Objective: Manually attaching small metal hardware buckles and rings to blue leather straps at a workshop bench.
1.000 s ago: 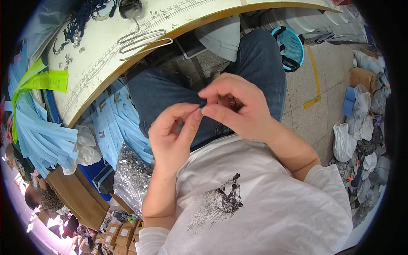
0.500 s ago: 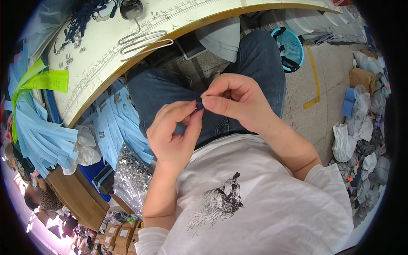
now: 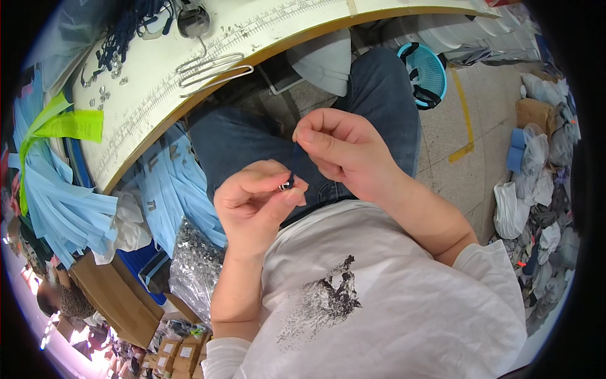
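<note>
My left hand (image 3: 255,205) is over my lap, pinching a small dark piece with a shiny metal part (image 3: 287,183) between thumb and fingers. Higher and to its right, my right hand (image 3: 344,148) is closed in a pinch at thumb and forefinger. A thin dark navy strip or cord (image 3: 297,149) shows just under those fingertips; against the dark jeans I cannot tell whether it runs down to the metal piece. On the left, a clear plastic bag of small metal parts (image 3: 192,268) stands beside my left forearm.
A curved white table (image 3: 278,31) with ruler markings spans the far side. On it lie a bent wire rack (image 3: 211,71), dark cords (image 3: 123,35) and small shiny pieces (image 3: 101,96). Light blue strips (image 3: 69,202) hang at left. A turquoise basket (image 3: 429,72) stands on the floor.
My hands have drawn apart: the left moved down and slightly left with the metal piece, while the right stayed near its height. The metal part shows more plainly.
</note>
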Demonstrator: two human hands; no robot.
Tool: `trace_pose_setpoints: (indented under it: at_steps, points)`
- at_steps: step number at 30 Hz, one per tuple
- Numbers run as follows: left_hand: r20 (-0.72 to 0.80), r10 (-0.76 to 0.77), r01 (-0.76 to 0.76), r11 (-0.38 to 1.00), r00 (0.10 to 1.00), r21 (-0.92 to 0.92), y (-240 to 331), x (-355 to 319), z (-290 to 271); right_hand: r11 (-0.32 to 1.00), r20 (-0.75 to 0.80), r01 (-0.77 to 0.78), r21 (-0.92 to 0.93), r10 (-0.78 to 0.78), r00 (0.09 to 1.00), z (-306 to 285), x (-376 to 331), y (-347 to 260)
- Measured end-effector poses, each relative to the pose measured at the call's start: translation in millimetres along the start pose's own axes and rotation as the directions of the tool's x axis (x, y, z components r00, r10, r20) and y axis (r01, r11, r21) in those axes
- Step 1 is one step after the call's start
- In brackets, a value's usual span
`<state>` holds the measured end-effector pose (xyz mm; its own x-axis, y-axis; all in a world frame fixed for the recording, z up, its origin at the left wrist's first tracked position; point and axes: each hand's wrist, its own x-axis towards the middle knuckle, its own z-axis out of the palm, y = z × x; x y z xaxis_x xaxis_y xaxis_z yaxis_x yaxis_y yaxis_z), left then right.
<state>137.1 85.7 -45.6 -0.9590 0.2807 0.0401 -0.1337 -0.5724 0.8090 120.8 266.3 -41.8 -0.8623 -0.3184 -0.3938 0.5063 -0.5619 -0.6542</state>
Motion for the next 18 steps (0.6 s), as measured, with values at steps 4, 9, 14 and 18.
trace_pose_setpoints:
  at_steps: [4, 9, 14, 18]
  points:
    - [-0.047, 0.0, -0.003, 0.998, 0.999, -0.056, 2.4, -3.3, 3.2, 0.986, 0.027, 0.075, -0.147, -0.072, 0.997, 11.8, -0.7, -21.3]
    - [-0.195, -0.069, 0.098, 0.985, 0.978, 0.144, 10.0, 3.2, 8.6, 0.514, 0.189, 0.629, -0.583, -0.668, 0.72, 41.1, 35.9, -103.0]
    - [-0.198, 0.023, 0.044, 0.944, 0.98, 0.327, 19.5, 6.8, 4.5, 0.26, 0.262, 0.697, -0.668, -0.794, 0.548, 40.5, 97.5, -208.6]
    - [-0.31, 0.146, 0.004, 0.899, 0.939, 0.437, 43.6, 21.3, -5.5, 0.621, -0.093, 0.512, -0.594, -0.685, 0.723, 67.0, 66.0, -188.4]
